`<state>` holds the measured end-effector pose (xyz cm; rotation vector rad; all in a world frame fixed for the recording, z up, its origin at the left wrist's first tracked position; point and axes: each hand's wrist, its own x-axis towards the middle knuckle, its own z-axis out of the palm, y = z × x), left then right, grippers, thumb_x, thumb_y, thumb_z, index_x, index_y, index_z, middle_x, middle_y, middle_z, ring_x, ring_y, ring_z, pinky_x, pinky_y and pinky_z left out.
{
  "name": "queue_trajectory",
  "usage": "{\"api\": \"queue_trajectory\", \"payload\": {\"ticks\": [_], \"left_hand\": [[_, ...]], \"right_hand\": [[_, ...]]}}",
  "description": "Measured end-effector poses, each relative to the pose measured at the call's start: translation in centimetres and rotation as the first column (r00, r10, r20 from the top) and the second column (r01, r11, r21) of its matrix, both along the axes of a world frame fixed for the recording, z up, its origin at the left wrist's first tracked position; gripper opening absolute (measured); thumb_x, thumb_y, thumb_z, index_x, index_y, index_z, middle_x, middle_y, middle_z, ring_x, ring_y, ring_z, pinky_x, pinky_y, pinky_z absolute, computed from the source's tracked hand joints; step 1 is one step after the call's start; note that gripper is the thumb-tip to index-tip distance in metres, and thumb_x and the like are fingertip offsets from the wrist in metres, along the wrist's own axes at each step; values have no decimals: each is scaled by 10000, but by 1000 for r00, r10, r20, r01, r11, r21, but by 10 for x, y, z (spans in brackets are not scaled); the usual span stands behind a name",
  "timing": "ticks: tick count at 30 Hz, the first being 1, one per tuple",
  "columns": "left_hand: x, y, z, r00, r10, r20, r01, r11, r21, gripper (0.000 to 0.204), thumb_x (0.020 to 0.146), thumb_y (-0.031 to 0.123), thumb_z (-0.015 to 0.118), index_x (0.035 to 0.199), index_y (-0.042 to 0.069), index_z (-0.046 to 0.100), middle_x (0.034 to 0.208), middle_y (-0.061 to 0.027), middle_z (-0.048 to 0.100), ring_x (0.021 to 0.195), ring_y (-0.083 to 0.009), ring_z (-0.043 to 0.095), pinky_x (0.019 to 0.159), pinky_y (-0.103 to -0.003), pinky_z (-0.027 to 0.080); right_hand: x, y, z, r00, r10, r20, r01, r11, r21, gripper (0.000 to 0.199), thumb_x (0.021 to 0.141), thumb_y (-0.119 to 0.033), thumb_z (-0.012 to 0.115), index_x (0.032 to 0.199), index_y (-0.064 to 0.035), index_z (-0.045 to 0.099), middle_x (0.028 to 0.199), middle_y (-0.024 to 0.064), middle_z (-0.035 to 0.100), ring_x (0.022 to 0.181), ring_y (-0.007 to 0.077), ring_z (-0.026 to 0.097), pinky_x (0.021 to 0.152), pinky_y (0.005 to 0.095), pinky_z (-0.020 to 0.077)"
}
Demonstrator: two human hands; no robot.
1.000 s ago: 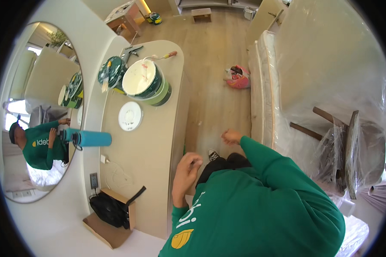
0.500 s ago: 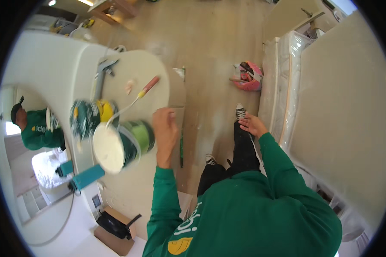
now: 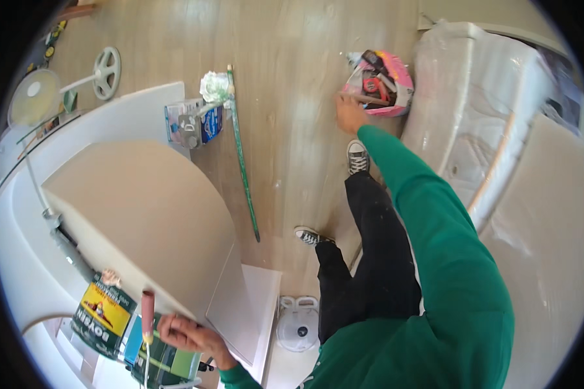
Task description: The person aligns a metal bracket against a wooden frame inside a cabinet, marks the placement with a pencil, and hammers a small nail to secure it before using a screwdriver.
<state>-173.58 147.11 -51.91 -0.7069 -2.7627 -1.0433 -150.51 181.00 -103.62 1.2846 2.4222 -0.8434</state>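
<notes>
Head view: left grip (image 3: 189, 334) curls by red handle (image 3: 148, 311), right grip (image 3: 351, 115) by bag (image 3: 401, 79).

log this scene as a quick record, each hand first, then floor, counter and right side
left hand: beside a red handle, contact unclear
right hand: at a filled pink bag, grip unclear
floor: green stick lying left of the shoes
counter: paint can near its edge
right side: plastic-wrapped mattress
</notes>
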Motion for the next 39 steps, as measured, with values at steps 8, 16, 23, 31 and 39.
{"api": "queue_trajectory", "payload": {"ticks": [8,16,23,31,39], "left_hand": [[-9,-27,14,996,-41,-85,31,993,-115,185,1111,219,537,1148,39,524,1133,-66,555,1125,-190,543,1039,-377,428],[-12,-25,12,995,18,-94,-33,986,-164,166,1107,213,547,1100,53,500,1147,-81,491,1113,-212,510,1022,-397,421],[-13,-16,6,997,-53,-48,48,994,-95,140,1128,184,527,1125,44,522,1101,-71,548,1049,-167,533,975,-357,436],[-16,-18,5,992,-125,24,126,990,-68,84,1118,121,491,1154,46,495,1111,-66,502,1015,-172,476,916,-331,410],[-15,-12,7,994,-93,59,98,991,-91,106,1112,131,530,1161,37,527,1060,-46,526,824,-95,471,688,-227,404]], "right_hand": [[-51,55,-123,781,551,295,-525,834,-167,409,998,-169,584,1396,-88,633,1568,159,495,1399,352,538,1117,573,453],[45,60,-108,444,796,411,-779,569,-262,234,938,-176,658,1098,-105,814,1107,77,792,1107,343,732,885,503,604],[128,120,-40,496,624,603,-534,768,-355,280,922,-169,668,1157,-144,817,1138,152,794,1048,348,773,881,454,628],[208,124,60,781,299,547,-245,954,-173,436,1040,-181,502,1452,-35,511,1068,268,744,1033,435,739,908,557,590],[188,40,105,953,-303,-32,286,927,-243,463,1027,-171,564,1431,48,512,1223,361,668,1162,526,644,1019,515,510]]}}
